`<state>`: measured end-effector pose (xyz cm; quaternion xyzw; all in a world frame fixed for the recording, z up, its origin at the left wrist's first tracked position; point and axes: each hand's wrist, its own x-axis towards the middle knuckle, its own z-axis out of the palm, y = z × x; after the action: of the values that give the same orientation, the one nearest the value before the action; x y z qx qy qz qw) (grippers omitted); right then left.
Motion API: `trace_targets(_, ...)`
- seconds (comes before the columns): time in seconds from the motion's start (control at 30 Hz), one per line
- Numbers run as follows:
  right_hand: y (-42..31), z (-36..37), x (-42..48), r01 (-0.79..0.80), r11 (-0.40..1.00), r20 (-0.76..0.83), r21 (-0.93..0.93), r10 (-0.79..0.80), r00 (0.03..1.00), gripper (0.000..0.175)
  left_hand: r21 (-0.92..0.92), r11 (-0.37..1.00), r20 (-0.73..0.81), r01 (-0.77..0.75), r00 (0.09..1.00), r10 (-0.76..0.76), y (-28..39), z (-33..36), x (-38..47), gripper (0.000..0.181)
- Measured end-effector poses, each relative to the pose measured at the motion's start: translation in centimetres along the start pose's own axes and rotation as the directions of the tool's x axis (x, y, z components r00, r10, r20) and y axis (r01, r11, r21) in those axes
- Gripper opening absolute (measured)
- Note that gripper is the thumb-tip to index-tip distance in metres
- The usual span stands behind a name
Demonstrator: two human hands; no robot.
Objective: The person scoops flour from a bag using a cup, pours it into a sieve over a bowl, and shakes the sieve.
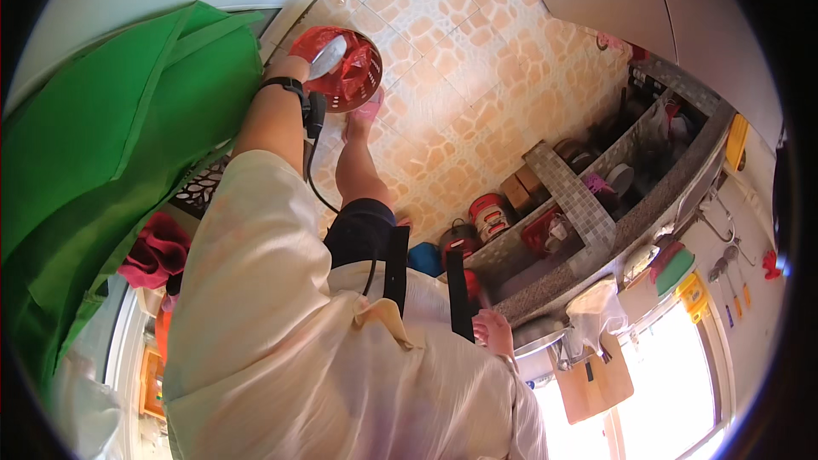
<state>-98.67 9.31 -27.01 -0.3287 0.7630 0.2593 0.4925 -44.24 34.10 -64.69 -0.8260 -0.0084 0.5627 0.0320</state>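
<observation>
My left hand [291,68] grips a shiny metal bowl or dish [328,57], tilted over a red perforated waste bin [365,97]. A crumpled red plastic bag [359,67] lines the bin, whose contents I cannot make out. A black strap with a small cabled device circles my left wrist. My right hand [492,330] hangs low by my side, beside the kitchen counter [543,294]. Its fingers are partly curled, and whether they hold anything does not show. My foot in a pink slipper [366,108] stands close to the bin.
Green fabric [121,115] hangs along the left. Below the counter, tiled shelves [572,195] hold pots and boxes; a red-and-white container [491,216] stands near them. Ladles [721,268] hang on the wall. A cutting board [591,383] stands before the bright window.
</observation>
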Motion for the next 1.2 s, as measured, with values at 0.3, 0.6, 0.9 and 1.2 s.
trace_targets(0.3,0.9,0.1,-0.4,0.066,0.998,-0.052,-0.001,-0.066,0.996,0.025,0.125,0.992,-0.012,-0.025,1.000,0.027,-2.2,-0.1,1.0,0.046)
trace_targets(0.6,9.1,-2.3,4.2,0.222,0.969,0.134,0.113,-0.236,0.963,0.028,0.029,0.998,-0.114,-0.060,0.991,0.063,1.6,0.2,-10.8,0.048)
trace_targets(0.9,22.2,-7.2,13.6,0.505,0.856,-0.035,0.107,-0.504,0.863,0.029,0.048,0.954,-0.352,-0.297,0.889,0.294,2.4,9.2,-16.7,0.049)
trace_targets(1.2,31.9,-10.8,10.6,0.528,0.709,-0.318,0.468,-0.422,0.849,0.022,0.415,0.742,-0.761,-0.527,0.246,0.600,10.8,17.0,-35.9,0.039)
